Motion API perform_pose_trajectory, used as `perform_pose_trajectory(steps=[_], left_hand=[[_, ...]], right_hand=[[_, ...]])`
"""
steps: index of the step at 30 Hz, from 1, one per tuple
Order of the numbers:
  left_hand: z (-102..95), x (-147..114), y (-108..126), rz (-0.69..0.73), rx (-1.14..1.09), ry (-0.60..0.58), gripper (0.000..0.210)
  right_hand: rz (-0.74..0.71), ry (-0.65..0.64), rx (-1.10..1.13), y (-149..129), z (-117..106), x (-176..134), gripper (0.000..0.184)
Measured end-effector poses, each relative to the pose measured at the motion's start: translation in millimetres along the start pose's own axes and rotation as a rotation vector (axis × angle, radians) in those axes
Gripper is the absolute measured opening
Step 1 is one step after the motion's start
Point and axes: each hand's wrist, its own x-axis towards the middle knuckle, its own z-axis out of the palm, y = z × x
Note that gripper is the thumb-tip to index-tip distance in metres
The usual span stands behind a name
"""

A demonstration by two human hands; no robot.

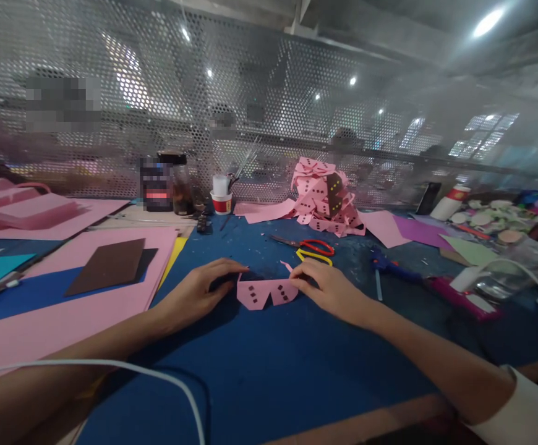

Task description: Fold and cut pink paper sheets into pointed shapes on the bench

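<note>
A pair of pink paper glasses (pixel 268 293) with small dark squares on both lens shapes stands above the blue mat, between my hands. My left hand (pixel 204 287) has its fingers bent at the left corner, thumb and fingertips closed near the folded edge. At the right corner, my right hand (pixel 327 287) pinches the paper between thumb and fingers. A thin pink strip sticks up beside that right hand. Just beyond it lie scissors with red handles (pixel 318 246) and others with yellow handles (pixel 314 256).
Similar pink pieces form a pile (pixel 324 198) at the back. Pink sheets (pixel 32 337) and a brown sheet (pixel 106 266) lie left. A blue glue gun (pixel 396 266) rests right. A white cable (pixel 157 374) crosses the front left. Perforated metal (pixel 269 93) stands behind.
</note>
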Motion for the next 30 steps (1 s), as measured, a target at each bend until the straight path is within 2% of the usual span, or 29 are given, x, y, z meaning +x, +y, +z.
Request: perform_pose_trajectory(steps=[8,17,23,30], left_hand=[[-0.1,-1,-2,-0.033,0.028,0.099,0.030],[0.1,0,-1,-0.057,0.017,0.120,0.028],[0.2,-1,-3,-0.065,0.026,0.125,0.027],[-0.8,0,1,-0.076,0.029,0.131,0.028]], right_hand=[[0.073,0.058,0.017,5,-3,-1,0.015],[0.042,0.091,0.032,1,-6,-2,0.017],[0.018,0.167,0.063,-2,-13,-2,0.020],[-0.004,0.074,0.032,-2,-11,-3,0.019]])
